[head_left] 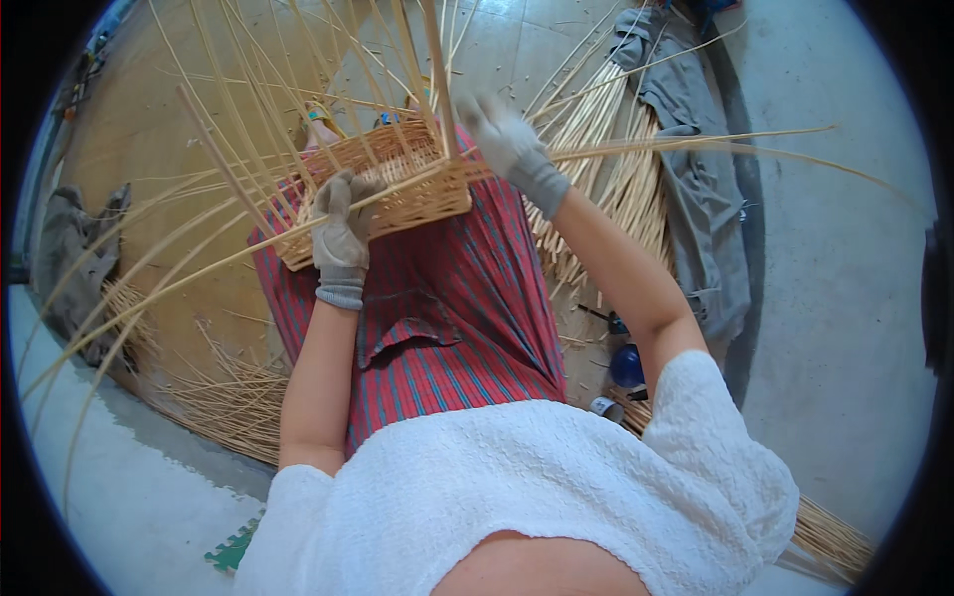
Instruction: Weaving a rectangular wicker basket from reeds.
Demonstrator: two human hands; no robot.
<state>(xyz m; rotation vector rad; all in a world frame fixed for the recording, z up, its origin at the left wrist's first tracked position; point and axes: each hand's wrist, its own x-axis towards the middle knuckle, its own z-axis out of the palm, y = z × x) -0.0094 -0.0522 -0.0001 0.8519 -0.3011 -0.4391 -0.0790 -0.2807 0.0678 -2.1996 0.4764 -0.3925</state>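
A half-woven rectangular wicker basket (422, 207) rests on my lap, with tall upright stakes rising from its walls. My left hand (343, 223), in a pale grey work glove, is closed at the basket's near wall. Its thumb and fingers pinch a long wicker rod (234, 254) that runs along the top of the weave and out to the lower left. To the right of the basket's thick corner post (443, 109), my right hand (507, 139), gloved likewise, is raised and blurred by motion. Whether its fingers hold anything does not show.
A red-and-blue striped cloth (447, 328) covers my legs. At right lies a big bundle of rods (616, 179) beside grey cloth (696, 189). More rods (234, 402) and another grey cloth (75, 263) lie at left. Long loose rod ends stick out both sides. A blue round object (627, 366) sits near my right elbow.
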